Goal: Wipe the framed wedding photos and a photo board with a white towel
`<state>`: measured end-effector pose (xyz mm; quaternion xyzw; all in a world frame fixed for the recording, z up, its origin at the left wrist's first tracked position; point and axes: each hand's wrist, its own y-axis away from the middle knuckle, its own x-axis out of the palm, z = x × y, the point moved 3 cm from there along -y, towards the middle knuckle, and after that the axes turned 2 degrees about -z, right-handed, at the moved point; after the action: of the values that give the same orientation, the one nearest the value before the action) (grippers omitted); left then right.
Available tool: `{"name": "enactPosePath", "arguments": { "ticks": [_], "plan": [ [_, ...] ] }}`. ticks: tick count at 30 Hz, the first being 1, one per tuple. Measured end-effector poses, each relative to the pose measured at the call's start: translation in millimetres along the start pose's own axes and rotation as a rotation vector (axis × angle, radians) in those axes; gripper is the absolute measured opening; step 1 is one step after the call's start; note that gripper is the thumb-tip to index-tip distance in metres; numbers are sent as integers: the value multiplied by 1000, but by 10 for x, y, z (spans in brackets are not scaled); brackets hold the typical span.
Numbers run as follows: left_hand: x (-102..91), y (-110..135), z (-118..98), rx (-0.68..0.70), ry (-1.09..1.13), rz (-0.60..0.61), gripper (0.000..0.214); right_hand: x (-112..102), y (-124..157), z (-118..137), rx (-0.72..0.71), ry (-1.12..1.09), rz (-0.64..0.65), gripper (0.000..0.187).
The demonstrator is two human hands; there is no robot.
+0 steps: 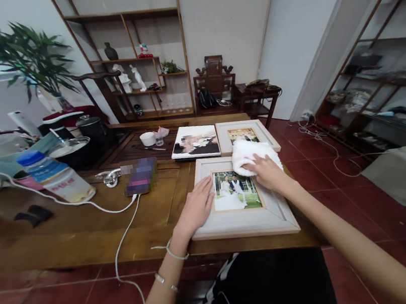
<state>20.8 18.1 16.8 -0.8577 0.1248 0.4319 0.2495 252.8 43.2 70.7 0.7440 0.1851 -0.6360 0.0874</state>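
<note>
A framed photo (244,224) with a wide pale mat and light wooden edge lies flat at the table's front. My left hand (197,206) rests flat on its left side, fingers stretched out and holding nothing. At the frame's upper right, my right hand (267,173) grips a folded white cloth (251,152) that lies against the frame. The cloth covers the frame's upper right part and overlaps a second framed photo (267,137) behind it. Left of that second frame lies a photo album (196,142) with a white-edged cover.
On the wooden table (171,197), left of the frames, lie a phone (141,175) with a white cable (118,261), a blue-capped plastic jar (57,176) and a black pot (91,130). A white cup (147,139) stands behind. The table's front edge is close to me.
</note>
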Motion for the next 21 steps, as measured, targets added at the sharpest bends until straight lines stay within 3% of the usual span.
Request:
{"name": "enactPosePath", "arguments": {
  "ticks": [4,9,12,16,21],
  "plan": [
    [8,1,-3,-7,-9,-8,46,-174,391,298,-40,-13,77,65],
    [30,-3,14,5,-15,-17,45,-561,1007,715,-105,-142,308,65],
    [30,-5,13,10,-17,-16,45,-673,1191,829,-123,-229,309,65],
    [11,-7,-10,8,-22,-6,46,-437,1064,700,-51,-210,219,72],
    [6,-14,0,-3,-18,18,46,-94,472,232,10,-130,33,75]
  ]
}}
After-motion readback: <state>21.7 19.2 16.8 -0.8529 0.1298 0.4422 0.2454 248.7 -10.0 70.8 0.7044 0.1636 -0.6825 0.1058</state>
